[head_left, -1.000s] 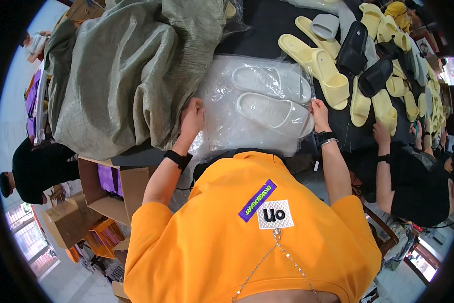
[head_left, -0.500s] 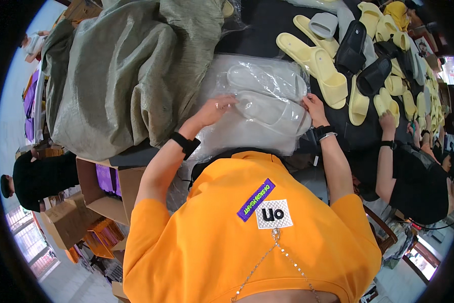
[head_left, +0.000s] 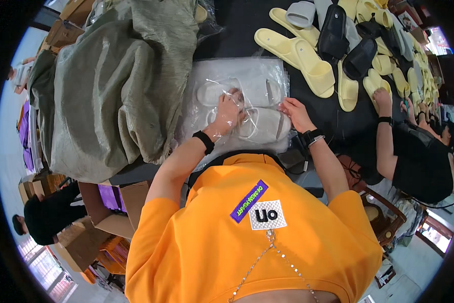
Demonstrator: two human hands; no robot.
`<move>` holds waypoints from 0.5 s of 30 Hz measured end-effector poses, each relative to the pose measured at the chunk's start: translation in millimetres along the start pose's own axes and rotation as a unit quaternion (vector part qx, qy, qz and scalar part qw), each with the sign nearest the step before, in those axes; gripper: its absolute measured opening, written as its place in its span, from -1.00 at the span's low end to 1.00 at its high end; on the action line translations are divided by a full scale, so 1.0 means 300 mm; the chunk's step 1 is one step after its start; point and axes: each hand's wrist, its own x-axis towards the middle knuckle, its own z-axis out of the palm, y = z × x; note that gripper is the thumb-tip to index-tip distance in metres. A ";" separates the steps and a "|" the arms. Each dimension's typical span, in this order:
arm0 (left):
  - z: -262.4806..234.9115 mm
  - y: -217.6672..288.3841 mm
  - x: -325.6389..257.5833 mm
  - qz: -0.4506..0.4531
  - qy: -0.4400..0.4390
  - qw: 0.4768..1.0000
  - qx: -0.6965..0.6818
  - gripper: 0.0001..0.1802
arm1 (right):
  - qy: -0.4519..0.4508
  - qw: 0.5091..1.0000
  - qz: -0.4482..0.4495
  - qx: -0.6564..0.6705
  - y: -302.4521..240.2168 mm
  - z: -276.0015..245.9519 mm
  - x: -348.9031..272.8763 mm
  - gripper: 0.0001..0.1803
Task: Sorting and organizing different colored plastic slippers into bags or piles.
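Note:
A pair of white slippers [head_left: 265, 126] lies on a stack of clear plastic bags [head_left: 267, 73] on the black table, just ahead of my orange shirt. My left hand [head_left: 228, 113] reaches in under the clear film of the top bag and grips a white slipper between the two. My right hand [head_left: 296, 113] pinches the bag's right edge beside the slippers. Both wrists carry black bands. The second white slipper [head_left: 210, 92] lies just beyond my left hand, under plastic.
A large grey-green woven sack [head_left: 115, 86] is heaped at the left. Several yellow slippers [head_left: 310, 63] and black slippers [head_left: 333, 30] spread over the table's far right. A co-worker in black [head_left: 419, 166] reaches onto the table at right. Cardboard boxes [head_left: 131, 199] stand below left.
My left hand has moved from the bags' left edge rightward onto the slippers and under the film. My right hand has shifted slightly toward the slippers, still at the bag's edge.

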 end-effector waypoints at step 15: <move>-0.080 -0.262 -0.254 -0.417 0.024 0.899 -0.130 -0.69 | 0.250 0.964 -0.067 -0.066 -0.025 -0.239 -0.071 -0.85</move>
